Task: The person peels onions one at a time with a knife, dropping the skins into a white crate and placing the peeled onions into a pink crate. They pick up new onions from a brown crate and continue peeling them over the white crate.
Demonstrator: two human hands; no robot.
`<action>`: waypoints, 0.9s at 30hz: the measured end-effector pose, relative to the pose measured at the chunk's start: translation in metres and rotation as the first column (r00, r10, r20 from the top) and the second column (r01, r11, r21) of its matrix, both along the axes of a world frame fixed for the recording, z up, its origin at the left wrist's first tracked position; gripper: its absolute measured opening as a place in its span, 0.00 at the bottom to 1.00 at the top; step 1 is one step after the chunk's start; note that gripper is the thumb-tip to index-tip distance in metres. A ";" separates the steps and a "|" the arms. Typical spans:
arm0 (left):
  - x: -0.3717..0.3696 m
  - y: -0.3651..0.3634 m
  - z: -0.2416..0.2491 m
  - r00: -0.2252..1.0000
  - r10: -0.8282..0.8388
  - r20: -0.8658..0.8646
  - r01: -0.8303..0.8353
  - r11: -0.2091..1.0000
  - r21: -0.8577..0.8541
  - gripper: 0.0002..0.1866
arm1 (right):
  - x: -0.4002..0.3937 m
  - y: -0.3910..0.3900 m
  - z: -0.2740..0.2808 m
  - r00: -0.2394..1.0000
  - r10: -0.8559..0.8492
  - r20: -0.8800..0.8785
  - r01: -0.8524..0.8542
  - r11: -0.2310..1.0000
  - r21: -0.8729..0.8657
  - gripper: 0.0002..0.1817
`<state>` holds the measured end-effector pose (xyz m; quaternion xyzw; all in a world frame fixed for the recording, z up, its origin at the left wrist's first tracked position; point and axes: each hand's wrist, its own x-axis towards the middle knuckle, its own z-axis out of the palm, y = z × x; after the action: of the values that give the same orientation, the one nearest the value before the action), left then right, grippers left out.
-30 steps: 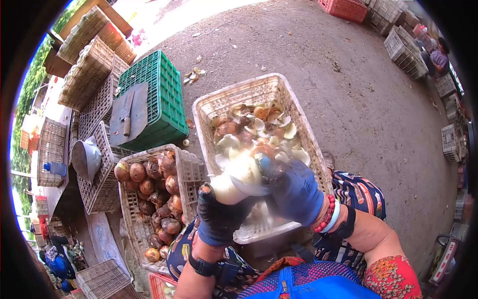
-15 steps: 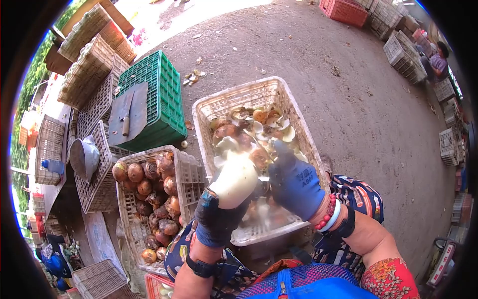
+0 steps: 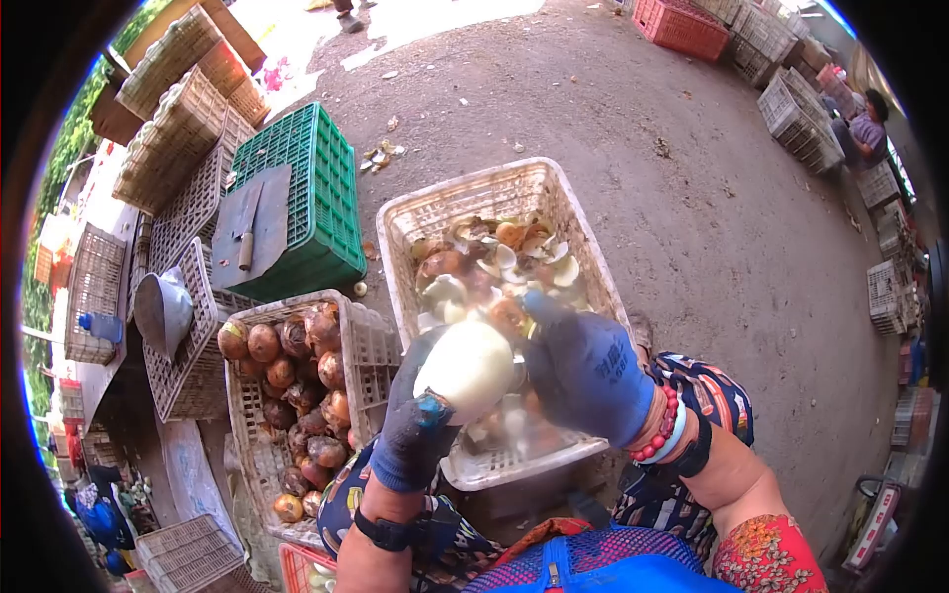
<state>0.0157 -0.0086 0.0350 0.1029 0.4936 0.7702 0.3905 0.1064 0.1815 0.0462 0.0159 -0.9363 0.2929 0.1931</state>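
A pale, peeled onion (image 3: 467, 368) sits in my gloved left hand (image 3: 420, 415), whose fingers wrap round its lower left side. Close to its right side is my gloved right hand (image 3: 583, 371), fingers bent and closed; what they hold, if anything, is blurred. Both hands are above a white crate (image 3: 591, 259) containing peelings and onion pieces (image 3: 504, 259). Left of it, a second crate (image 3: 384, 348) holds several brown unpeeled onions (image 3: 324, 452).
A green crate (image 3: 336, 198) bears a dark board with a knife (image 3: 247, 237). A metal bowl (image 3: 166, 311) rests on crates at the left. A seated person (image 3: 866, 133) is at the far right, near stacked crates (image 3: 799, 119). Another person's feet (image 3: 351, 20) show at the top.
The peeled onion has turned in my left hand and shows a rounder side. My right hand has tilted and moved slightly down. A walking person's feet have appeared at the top.
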 end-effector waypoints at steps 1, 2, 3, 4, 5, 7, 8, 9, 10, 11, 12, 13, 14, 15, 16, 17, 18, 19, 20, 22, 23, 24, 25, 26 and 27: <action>0.000 0.000 -0.001 0.999 -0.028 -0.016 0.028 1.000 -0.001 0.52 | 0.000 -0.002 0.003 0.998 0.059 -0.021 -0.059 0.998 0.008 0.32; 0.001 0.000 -0.001 0.998 -0.061 -0.031 0.060 0.998 -0.004 0.51 | -0.001 -0.005 0.002 0.999 0.032 0.035 -0.036 0.993 0.108 0.25; 0.003 -0.001 -0.001 0.997 -0.058 -0.052 0.059 0.998 0.013 0.50 | -0.001 0.000 -0.007 0.986 -0.043 0.161 0.021 0.990 0.137 0.25; 0.005 -0.003 -0.001 0.996 -0.052 -0.076 0.055 0.998 0.035 0.49 | -0.002 0.009 -0.022 0.953 -0.117 0.278 0.069 0.982 0.175 0.25; 0.004 -0.004 0.000 0.994 -0.042 -0.102 0.048 0.997 0.060 0.48 | -0.005 0.013 -0.028 0.903 -0.190 0.386 0.109 0.969 0.221 0.25; 0.002 -0.007 -0.003 0.997 0.003 -0.076 -0.009 0.996 -0.087 0.48 | -0.005 0.010 -0.023 0.964 -0.244 0.107 0.231 0.965 0.121 0.27; 0.005 -0.010 -0.011 0.999 0.042 0.000 -0.041 0.995 -0.094 0.50 | -0.006 0.007 -0.019 0.973 -0.230 0.004 0.229 0.970 0.085 0.28; 0.006 -0.012 -0.022 0.992 0.077 0.101 -0.075 0.997 -0.030 0.49 | -0.006 0.003 -0.018 0.971 -0.221 -0.097 0.225 0.973 0.043 0.28; 0.007 -0.014 -0.033 0.973 0.109 0.204 -0.118 0.993 0.031 0.48 | -0.005 -0.003 -0.019 0.978 -0.203 -0.055 0.202 0.979 -0.039 0.31; 0.008 -0.012 -0.037 0.943 0.135 0.304 -0.168 0.982 0.086 0.46 | -0.004 -0.009 -0.018 0.981 -0.169 -0.091 0.167 0.986 -0.022 0.33; 0.008 -0.012 -0.038 0.925 0.139 0.354 -0.197 0.971 0.134 0.46 | -0.003 -0.016 -0.018 0.983 -0.137 -0.126 0.137 0.990 -0.003 0.34; 0.009 -0.009 -0.038 0.905 0.138 0.403 -0.227 0.957 0.182 0.45 | -0.002 -0.020 -0.018 0.981 -0.105 -0.160 0.110 0.994 0.019 0.36; 0.010 -0.007 -0.035 0.886 0.142 0.441 -0.257 0.943 0.211 0.44 | -0.002 -0.021 -0.020 0.981 -0.067 -0.184 0.081 0.994 0.070 0.39; 0.011 -0.005 -0.032 0.866 0.145 0.479 -0.287 0.928 0.239 0.43 | -0.001 -0.023 -0.023 0.983 -0.094 -0.161 0.112 0.988 0.105 0.38; 0.012 -0.003 -0.029 0.849 0.158 0.505 -0.318 0.915 0.248 0.42 | 0.001 -0.025 -0.026 0.983 -0.119 -0.138 0.138 0.980 0.142 0.38; 0.011 -0.004 -0.030 0.838 0.129 0.531 -0.318 0.905 0.281 0.42 | 0.001 -0.027 -0.028 0.983 -0.143 -0.116 0.162 0.970 0.180 0.37; 0.010 -0.006 -0.030 0.826 0.099 0.555 -0.318 0.895 0.313 0.41 | -0.003 -0.025 -0.031 0.983 -0.158 -0.090 0.171 0.971 0.166 0.37; 0.007 -0.011 -0.037 0.819 0.030 0.573 -0.289 0.884 0.367 0.41 | -0.008 -0.020 -0.034 0.984 -0.169 -0.063 0.177 0.973 0.151 0.37; 0.006 -0.013 -0.038 0.821 0.014 0.570 -0.270 0.890 0.367 0.41 | -0.009 -0.019 -0.035 0.984 -0.173 -0.037 0.176 0.979 0.107 0.37; 0.004 -0.013 -0.037 0.839 0.039 0.543 -0.246 0.917 0.314 0.42 | -0.009 -0.016 -0.035 0.987 -0.163 0.010 0.164 0.986 -0.010 0.39; 0.003 -0.011 -0.035 0.852 0.079 0.517 -0.244 0.935 0.259 0.42 | -0.007 -0.015 -0.031 0.993 -0.118 0.014 0.118 0.993 -0.011 0.40; 0.003 -0.008 -0.034 0.870 0.038 0.492 -0.211 0.929 0.303 0.42 | -0.005 -0.015 -0.026 0.997 -0.072 0.019 0.072 0.997 -0.012 0.41; 0.003 -0.006 -0.034 0.885 -0.007 0.465 -0.172 0.924 0.342 0.41 | -0.004 -0.015 -0.021 0.999 -0.025 0.025 0.026 1.000 -0.015 0.41; 0.004 -0.004 -0.033 0.897 -0.016 0.443 -0.143 0.935 0.323 0.42 | -0.004 -0.019 -0.016 0.999 -0.028 -0.037 0.029 0.999 0.034 0.42; 0.005 -0.003 -0.032 0.907 -0.027 0.420 -0.113 0.946 0.304 0.43 | -0.005 -0.023 -0.013 0.995 -0.029 -0.100 0.038 0.996 0.082 0.42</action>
<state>0.0207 -0.0115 0.0033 -0.0133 0.2683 0.8529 0.4477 0.1015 0.1585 0.0335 0.0226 -0.9372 0.2491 0.2430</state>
